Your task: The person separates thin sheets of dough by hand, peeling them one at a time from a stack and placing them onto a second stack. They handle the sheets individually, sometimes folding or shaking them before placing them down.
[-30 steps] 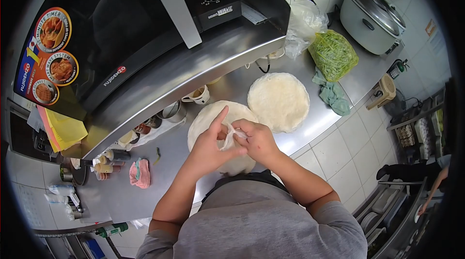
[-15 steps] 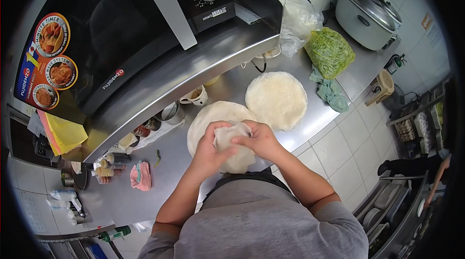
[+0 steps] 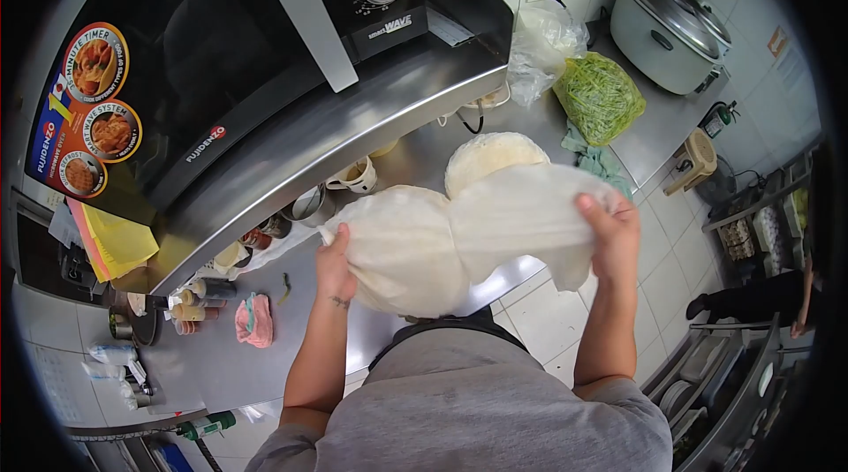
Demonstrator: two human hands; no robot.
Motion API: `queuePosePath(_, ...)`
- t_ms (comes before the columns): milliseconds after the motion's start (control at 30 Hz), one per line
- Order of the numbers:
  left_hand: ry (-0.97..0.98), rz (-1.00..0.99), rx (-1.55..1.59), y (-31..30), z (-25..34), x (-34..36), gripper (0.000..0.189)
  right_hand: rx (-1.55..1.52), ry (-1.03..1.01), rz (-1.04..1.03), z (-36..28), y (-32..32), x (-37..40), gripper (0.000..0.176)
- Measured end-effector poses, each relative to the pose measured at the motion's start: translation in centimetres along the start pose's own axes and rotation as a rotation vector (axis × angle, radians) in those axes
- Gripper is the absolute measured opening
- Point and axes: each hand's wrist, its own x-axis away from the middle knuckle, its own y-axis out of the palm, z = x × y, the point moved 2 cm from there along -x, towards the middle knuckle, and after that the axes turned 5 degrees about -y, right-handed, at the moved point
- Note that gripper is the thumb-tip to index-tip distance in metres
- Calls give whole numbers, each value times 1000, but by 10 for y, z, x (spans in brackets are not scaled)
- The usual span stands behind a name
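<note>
A thin, pale round wrapper [image 3: 521, 216], like a spring roll wrapper, is spread wide between my hands, with a crease down its middle. My right hand [image 3: 616, 234] grips its far right side, thumb on top, and a loose flap hangs below. My left hand [image 3: 335, 271] pinches the pale edge at the left, over the nearer stack of wrappers [image 3: 402, 282]. Whether that left part is the same sheet or the stack's top layer is hard to tell. Behind the raised sheet lies a second round stack of wrappers [image 3: 495, 150], partly covered.
A microwave [image 3: 265, 75] overhangs the steel counter [image 3: 300, 331]. Under it stand a mug [image 3: 356, 176] and several jars. A pink cloth [image 3: 255, 322] lies left. A bag of green vegetables [image 3: 599, 97] and a rice cooker [image 3: 667, 39] sit at the back right. Another person's arm [image 3: 804, 295] shows at far right.
My hands have moved apart from close together over the nearer stack. The bunched wrapper is now stretched out, and my right hand has carried its side far right.
</note>
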Motion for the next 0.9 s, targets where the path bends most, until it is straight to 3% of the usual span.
queuePosePath(100,-58,80,-38,-54,-26,-45,36,18,-62,51,-19,-36,-7,19)
queuePosePath(167,70,228,-551,-81,-39,-64,51,31,-81,35,-29,-48,-6,18)
queuePosePath(200,72,217,-553,-61,-33,-56,51,94,-32,-62,-32,-50,-5,17)
queuePosePath(267,821,356,-1392,24,-3,0,79,197,78,-250,-32,-52,-2,15)
queuePosePath(300,735,49,-1283,60,-2,15,90,206,81,-247,-34,-51,-1,15)
queuePosePath(333,641,-241,-1155,95,-5,28,101,277,153,-371,-34,-47,1,15)
queuePosePath(400,543,-728,-901,149,-28,49,103,331,232,-568,-35,-43,0,14)
queuePosePath(433,549,-726,-895,170,-34,54,103,337,228,-572,-38,-44,-3,14)
queuePosePath(500,248,-1085,-750,203,-48,62,83,233,203,-589,-46,-48,-11,15)
queuePosePath(533,254,-1087,-745,208,-49,54,83,252,175,-591,-44,-55,-20,15)
queuePosePath(600,-175,-950,-772,206,-52,29,45,426,163,-583,-38,-67,-42,13)
queuePosePath(633,-172,-952,-770,211,-43,23,45,595,155,-573,-34,-72,-55,12)
queuePosePath(667,41,-797,-964,214,-29,15,31,799,93,-559,-30,-73,-68,12)
queuePosePath(700,254,-622,-1143,218,-17,11,17,800,93,-566,-17,-73,-79,12)
queuePosePath(733,254,-613,-1140,224,-9,9,17,733,24,-472,-2,-73,-93,12)
queuePosePath(800,649,-341,-1256,235,9,7,8,661,-50,-396,11,-67,-115,13)
queuePosePath(833,649,-324,-1256,234,9,2,8,684,-304,-413,11,-61,-123,16)
queuePosePath(867,848,-325,-1219,233,7,-2,14,697,-556,-425,12,-59,-128,22)
queuePosePath(900,1044,-324,-1176,231,3,-7,21,690,-553,-441,19,-60,-134,22)
